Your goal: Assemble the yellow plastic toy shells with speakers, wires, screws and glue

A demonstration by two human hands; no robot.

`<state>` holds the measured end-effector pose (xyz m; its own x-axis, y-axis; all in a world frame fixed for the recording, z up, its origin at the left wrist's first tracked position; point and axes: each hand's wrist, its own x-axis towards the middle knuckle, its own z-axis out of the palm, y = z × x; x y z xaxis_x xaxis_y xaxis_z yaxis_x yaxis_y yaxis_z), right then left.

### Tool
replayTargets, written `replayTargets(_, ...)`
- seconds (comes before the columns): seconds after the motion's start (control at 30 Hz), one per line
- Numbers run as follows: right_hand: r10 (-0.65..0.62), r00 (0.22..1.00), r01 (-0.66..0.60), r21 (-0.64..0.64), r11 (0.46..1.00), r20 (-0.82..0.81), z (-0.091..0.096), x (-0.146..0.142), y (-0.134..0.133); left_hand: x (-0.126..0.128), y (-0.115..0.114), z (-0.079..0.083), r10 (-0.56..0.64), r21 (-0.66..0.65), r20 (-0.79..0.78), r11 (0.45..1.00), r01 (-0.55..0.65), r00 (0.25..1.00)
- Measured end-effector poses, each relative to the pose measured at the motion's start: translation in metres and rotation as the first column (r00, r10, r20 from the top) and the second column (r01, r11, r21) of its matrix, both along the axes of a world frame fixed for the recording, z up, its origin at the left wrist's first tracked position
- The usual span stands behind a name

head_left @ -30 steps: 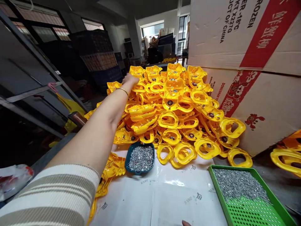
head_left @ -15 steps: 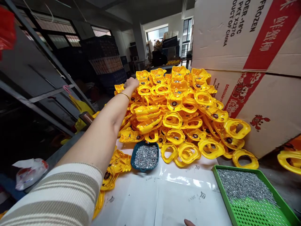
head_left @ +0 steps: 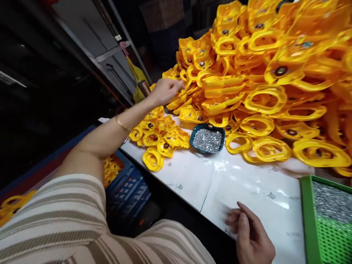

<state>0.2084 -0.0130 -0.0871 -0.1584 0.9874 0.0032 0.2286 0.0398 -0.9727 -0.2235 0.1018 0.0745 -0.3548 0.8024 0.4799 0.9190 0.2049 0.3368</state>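
Note:
A tall heap of yellow plastic ring-shaped parts [head_left: 261,80] covers the far side of the white table [head_left: 247,190]. My left hand [head_left: 165,91] reaches out to the heap's left edge, fingers curled on one yellow part there; a thin bracelet circles that wrist. My right hand [head_left: 251,236] rests on the table's near edge with fingers loosely bent and nothing visible in it. A small dark teal dish of tiny metal screws [head_left: 207,138] sits at the foot of the heap. A smaller cluster of yellow parts [head_left: 159,137] lies at the table's left corner.
A green perforated tray with metal screws [head_left: 327,216] stands at the right edge. Below the table's left side is a blue crate [head_left: 128,187] holding more yellow parts. Dark metal shelving [head_left: 90,47] rises on the left.
The view has tilted down and left. My left hand dropped from the top of the heap to its lower left edge. My right hand has come into view on the table.

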Motion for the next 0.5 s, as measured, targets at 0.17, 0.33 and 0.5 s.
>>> replayTargets(0.17,0.406,0.908,-0.414,-0.076,0.907,-0.099,0.034,-0.068,0.026,0.011,-0.146,-0.072,0.127,-0.177,-0.088,0.974,-0.141,0.988)
replayTargets(0.33,0.669,0.738,-0.664,-0.281,0.693,-0.092,0.033,-0.15,0.039,0.028,-0.218,-0.14,0.18,-0.259,-0.047,0.948,-0.186,0.982)
replayTargets(0.5,0.71,0.701,-0.682,-0.35,0.642,-0.065,0.013,-0.209,0.029,0.031,-0.234,-0.166,0.198,-0.25,0.02,0.95,-0.186,0.98)
